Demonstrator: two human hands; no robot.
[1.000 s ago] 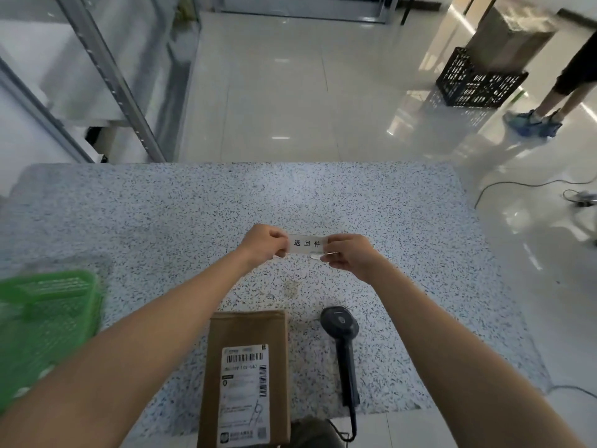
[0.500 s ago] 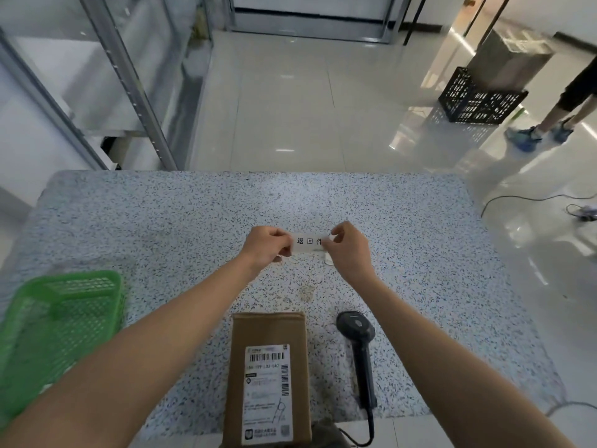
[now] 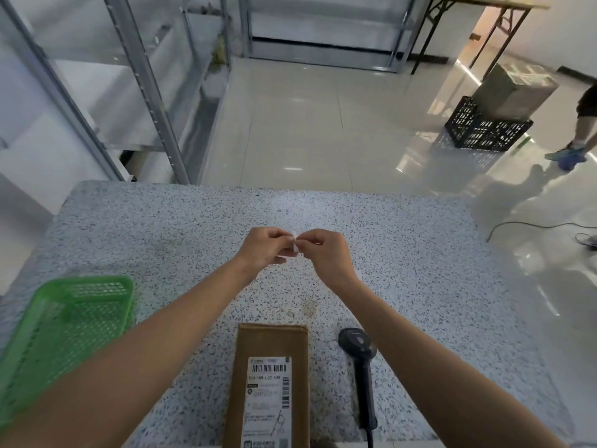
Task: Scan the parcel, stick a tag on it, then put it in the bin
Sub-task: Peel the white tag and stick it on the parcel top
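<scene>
Tag (image 3: 294, 246) pinched between both hands' grips.

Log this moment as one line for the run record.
step: preparing tag | left hand and right hand: pinching small white tag together above table | brown cardboard parcel: untagged | black handheld scanner: lying on table | green plastic bin: no parcel

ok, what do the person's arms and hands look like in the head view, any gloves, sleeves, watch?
Both arms are bare along their whole visible length: no sleeve shows. The left hand and right hand wear no gloves. No watch, band or ring is visible on either wrist or on the fingers; their far sides are hidden.
</scene>
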